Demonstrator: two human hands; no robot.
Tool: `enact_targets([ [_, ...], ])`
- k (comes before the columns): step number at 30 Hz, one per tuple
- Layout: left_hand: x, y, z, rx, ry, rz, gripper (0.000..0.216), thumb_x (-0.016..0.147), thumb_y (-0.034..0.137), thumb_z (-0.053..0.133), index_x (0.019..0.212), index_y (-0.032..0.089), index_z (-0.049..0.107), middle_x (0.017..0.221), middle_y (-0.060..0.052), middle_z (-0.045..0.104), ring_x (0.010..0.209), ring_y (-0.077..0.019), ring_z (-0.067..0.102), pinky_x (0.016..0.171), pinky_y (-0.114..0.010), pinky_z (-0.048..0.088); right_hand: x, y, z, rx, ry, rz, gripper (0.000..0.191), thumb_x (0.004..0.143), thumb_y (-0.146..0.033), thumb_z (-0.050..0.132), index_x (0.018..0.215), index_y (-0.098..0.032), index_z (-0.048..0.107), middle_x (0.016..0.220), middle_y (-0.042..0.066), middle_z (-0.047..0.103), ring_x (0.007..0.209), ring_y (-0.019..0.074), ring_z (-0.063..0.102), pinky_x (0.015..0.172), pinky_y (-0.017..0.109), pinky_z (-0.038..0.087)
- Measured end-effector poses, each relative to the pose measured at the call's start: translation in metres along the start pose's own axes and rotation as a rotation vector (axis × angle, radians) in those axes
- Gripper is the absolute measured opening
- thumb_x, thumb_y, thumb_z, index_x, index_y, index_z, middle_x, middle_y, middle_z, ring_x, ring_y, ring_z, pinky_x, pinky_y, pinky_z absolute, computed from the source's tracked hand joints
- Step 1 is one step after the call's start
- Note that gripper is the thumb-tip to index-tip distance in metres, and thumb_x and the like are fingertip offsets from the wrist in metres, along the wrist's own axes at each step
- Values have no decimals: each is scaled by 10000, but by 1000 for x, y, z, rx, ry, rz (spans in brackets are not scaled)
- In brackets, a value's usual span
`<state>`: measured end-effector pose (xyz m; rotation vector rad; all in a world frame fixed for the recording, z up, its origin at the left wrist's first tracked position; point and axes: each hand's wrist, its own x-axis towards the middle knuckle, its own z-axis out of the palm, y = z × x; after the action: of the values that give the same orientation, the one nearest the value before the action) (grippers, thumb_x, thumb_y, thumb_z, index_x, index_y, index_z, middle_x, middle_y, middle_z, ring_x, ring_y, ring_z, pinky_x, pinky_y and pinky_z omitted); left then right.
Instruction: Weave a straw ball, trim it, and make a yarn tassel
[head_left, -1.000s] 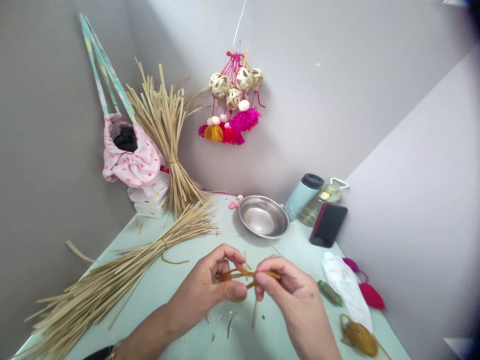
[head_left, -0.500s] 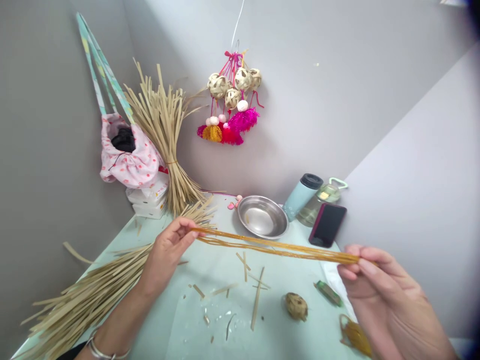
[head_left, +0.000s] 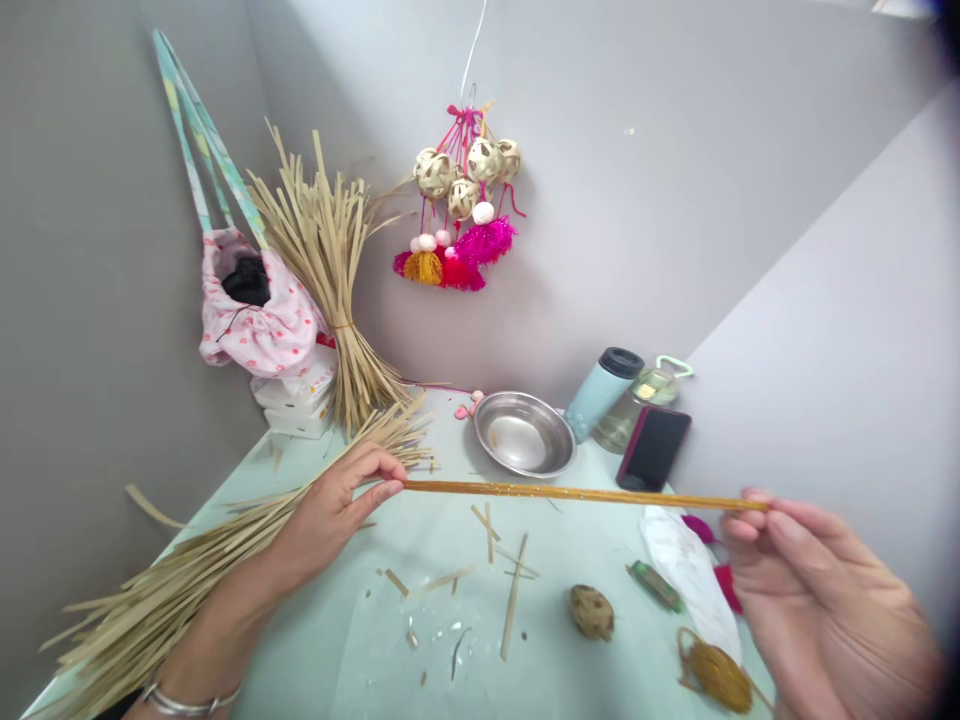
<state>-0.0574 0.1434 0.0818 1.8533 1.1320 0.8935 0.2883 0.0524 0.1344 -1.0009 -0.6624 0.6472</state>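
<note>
A bundle of golden-yellow threads is stretched taut and level above the pale green table. My left hand pinches its left end between thumb and fingers. My right hand pinches the right end, palm turned up. Under the threads a small woven ball lies on the table among several short cut strips.
Long straw strips lie at the left, with a tied sheaf and a pink bag behind. A steel bowl, a tumbler, a phone, white cloth and a yellow yarn coil sit to the right. Woven balls with tassels hang on the wall.
My hands drew apart from the middle, pulling the threads out long. In the last half second the loose strands tightened into one straight line, and the woven ball came into view on the table.
</note>
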Motion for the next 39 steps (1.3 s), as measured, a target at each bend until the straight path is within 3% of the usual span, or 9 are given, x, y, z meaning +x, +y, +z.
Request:
enact_targets([
  [4, -1, -1, -6, 51, -61, 60, 181, 951, 335, 403, 872, 230, 527, 933, -12, 539, 906, -184, 515, 864, -315, 385, -1, -2, -3, 26, -25, 8, 200, 602, -176, 862, 750, -233, 741, 796, -14, 696, 634, 99, 613, 590, 162, 580],
  [9, -10, 0, -24, -156, -295, -38, 166, 952, 341, 423, 896, 230, 535, 1173, -50, 564, 1146, -219, 484, 989, -353, 348, 3, -1, -5, 33, -29, 51, 184, 636, -166, 839, 761, -246, 731, 775, -9, 676, 617, 110, 604, 544, 191, 574],
  [13, -18, -5, -37, -306, -366, -89, 140, 923, 343, 493, 905, 220, 558, 1224, -68, 571, 1189, -255, 478, 983, -386, 372, 5, 2, -3, 59, -30, 65, 263, 573, -157, 866, 760, -265, 716, 768, -31, 675, 623, 102, 603, 556, 170, 567],
  [19, -20, -5, -37, -786, -131, 12, 83, 854, 280, 586, 821, 204, 576, 1189, -62, 625, 1229, -314, 494, 1034, -439, 381, 1, 5, 2, 4, -99, 103, 201, 597, -190, 852, 706, -239, 691, 784, -20, 643, 618, 99, 590, 585, 182, 568],
  [22, -18, 8, -32, -1082, -31, 6, 72, 829, 250, 603, 786, 193, 593, 991, -51, 667, 1251, -330, 483, 1047, -444, 408, -1, 8, 5, -33, -138, 123, 178, 624, -208, 839, 703, -242, 683, 785, -16, 625, 617, 100, 583, 592, 178, 563],
  [25, -16, 24, -27, -1265, 49, -29, 109, 841, 204, 587, 735, 177, 587, 740, -11, 587, 1104, -281, 585, 992, -415, 482, -2, 11, 9, -65, -191, 145, 149, 663, -223, 816, 706, -243, 675, 791, -10, 618, 637, 106, 585, 606, 177, 557],
  [29, -13, 35, -22, -1420, 131, -75, 186, 910, 128, 504, 737, 159, 566, 708, 21, 519, 732, -113, 590, 922, -374, 535, -4, 13, 11, -130, -272, 139, 128, 694, -230, 793, 724, -247, 669, 780, -5, 618, 652, 121, 586, 602, 193, 547],
  [34, -8, 29, -12, -1425, 254, -53, 172, 894, 140, 582, 724, 156, 560, 668, 52, 460, 571, -52, 459, 769, -252, 549, -10, 15, 14, -374, -411, 86, 111, 734, -238, 769, 769, -252, 665, 807, -6, 631, 682, 130, 587, 624, 201, 524],
  [39, -8, 27, 10, -1080, 337, -95, 140, 820, 296, 696, 795, 178, 625, 697, 34, 531, 642, -83, 486, 733, -205, 495, -27, 16, 33, -604, -620, 154, 101, 800, -310, 700, 766, -227, 653, 793, 14, 630, 726, 167, 595, 624, 239, 502],
])
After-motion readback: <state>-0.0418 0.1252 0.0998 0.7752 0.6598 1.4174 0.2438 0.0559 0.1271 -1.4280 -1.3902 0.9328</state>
